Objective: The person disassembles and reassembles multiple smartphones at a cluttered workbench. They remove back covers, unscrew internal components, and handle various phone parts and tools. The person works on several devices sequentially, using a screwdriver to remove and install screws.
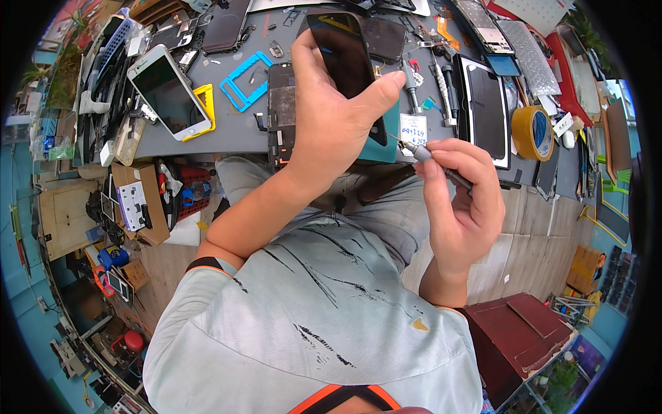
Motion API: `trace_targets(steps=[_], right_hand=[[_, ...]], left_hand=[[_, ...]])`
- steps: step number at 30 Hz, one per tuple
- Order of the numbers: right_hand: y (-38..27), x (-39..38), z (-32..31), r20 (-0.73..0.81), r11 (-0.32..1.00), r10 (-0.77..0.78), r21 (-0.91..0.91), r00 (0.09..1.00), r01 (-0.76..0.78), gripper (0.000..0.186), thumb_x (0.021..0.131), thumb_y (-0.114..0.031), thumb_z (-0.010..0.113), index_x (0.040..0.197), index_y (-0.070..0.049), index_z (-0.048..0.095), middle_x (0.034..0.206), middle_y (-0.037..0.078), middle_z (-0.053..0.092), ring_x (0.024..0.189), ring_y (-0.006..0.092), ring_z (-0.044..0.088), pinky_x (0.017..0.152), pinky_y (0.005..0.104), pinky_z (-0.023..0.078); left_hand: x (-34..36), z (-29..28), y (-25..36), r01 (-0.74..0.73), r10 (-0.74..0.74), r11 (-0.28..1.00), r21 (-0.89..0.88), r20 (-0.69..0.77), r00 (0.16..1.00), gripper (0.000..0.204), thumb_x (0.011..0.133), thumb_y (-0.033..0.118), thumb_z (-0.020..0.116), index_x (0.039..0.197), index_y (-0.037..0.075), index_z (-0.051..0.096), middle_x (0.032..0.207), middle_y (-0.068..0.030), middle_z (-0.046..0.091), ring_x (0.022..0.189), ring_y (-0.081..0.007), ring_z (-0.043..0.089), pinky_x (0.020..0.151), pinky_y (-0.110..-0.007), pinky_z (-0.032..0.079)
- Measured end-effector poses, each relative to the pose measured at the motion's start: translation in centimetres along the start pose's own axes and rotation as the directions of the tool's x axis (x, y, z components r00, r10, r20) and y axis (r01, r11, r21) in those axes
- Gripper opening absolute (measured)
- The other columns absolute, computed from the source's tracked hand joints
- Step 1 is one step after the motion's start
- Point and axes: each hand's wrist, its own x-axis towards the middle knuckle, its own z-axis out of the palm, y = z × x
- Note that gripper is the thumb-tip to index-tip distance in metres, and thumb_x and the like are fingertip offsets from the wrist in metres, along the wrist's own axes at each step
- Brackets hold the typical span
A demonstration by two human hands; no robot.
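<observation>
My left hand (pixel 327 117) is closed round a dark smartphone (pixel 340 56), held tilted above the desk with its black glossy face showing. The thumb lies across the phone's right edge. In my right hand (pixel 465 196) a slim grey precision screwdriver (pixel 441 168) is pinched between thumb and fingers. Its thin tip points up and left, close to the phone's lower end; whether they touch, I cannot tell. Beneath my left wrist lies an opened phone body (pixel 281 114), partly covered by the arm. A small white label with handwriting (pixel 414 129) lies just beyond the screwdriver.
To the left, a white phone (pixel 169 93) rests on a yellow frame, near a blue plastic frame (pixel 246 81). More screwdrivers (pixel 441 86) lie at the right, beside a boxed black screen (pixel 486 110) and a roll of yellow tape (pixel 532 133). Phone parts crowd the far edge.
</observation>
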Motion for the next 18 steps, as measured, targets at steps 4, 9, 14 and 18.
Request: trace_targets(steps=[4,9,14,18], right_hand=[[0.0,0.0,0.0,-0.003,0.999,-0.017,-0.037,1.0,0.017,0.024,0.087,0.015,0.077,0.108,0.004,0.073,0.109,0.017,0.076,0.095,0.0208,0.074,0.084,0.0309,0.06],[-0.7,0.1,0.5,-0.026,0.992,-0.02,-0.126,0.999,0.016,0.023,0.089,0.013,0.079,0.108,0.003,0.073,0.106,0.015,0.077,0.09,0.0199,0.074,0.082,0.0306,0.061],[-1.3,0.2,0.7,-0.008,0.97,-0.043,-0.241,0.999,0.04,0.023,0.09,0.011,0.081,0.11,0.002,0.074,0.105,0.014,0.077,0.089,0.0209,0.075,0.08,0.0314,0.061],[-1.4,0.9,0.7,0.056,0.939,-0.187,-0.282,0.981,0.195,0.025,0.088,0.013,0.081,0.11,0.002,0.074,0.106,0.015,0.077,0.089,0.0233,0.075,0.079,0.0321,0.061]], left_hand=[[-0.1,0.0,0.2,0.013,-0.013,1.0,0.013,0.0,1.0,0.074,0.09,0.003,0.087,0.146,0.003,0.039,0.119,-0.0064,0.059,0.107,-0.0107,0.063,0.093,-0.028,0.058],[-0.1,0.2,0.0,0.017,-0.017,1.0,0.002,0.003,1.0,0.067,0.091,0.002,0.086,0.139,0.004,0.04,0.124,-0.0091,0.061,0.112,-0.0129,0.064,0.094,-0.029,0.059],[-0.1,0.2,0.0,0.01,-0.01,1.0,0.029,0.002,1.0,0.065,0.091,0.004,0.087,0.137,0.004,0.04,0.123,-0.0095,0.061,0.111,-0.0134,0.064,0.094,-0.029,0.058],[0.0,0.1,0.0,0.005,-0.005,0.999,0.032,0.006,1.0,0.065,0.092,0.005,0.087,0.137,0.004,0.041,0.123,-0.0096,0.06,0.111,-0.0133,0.064,0.094,-0.029,0.058]])
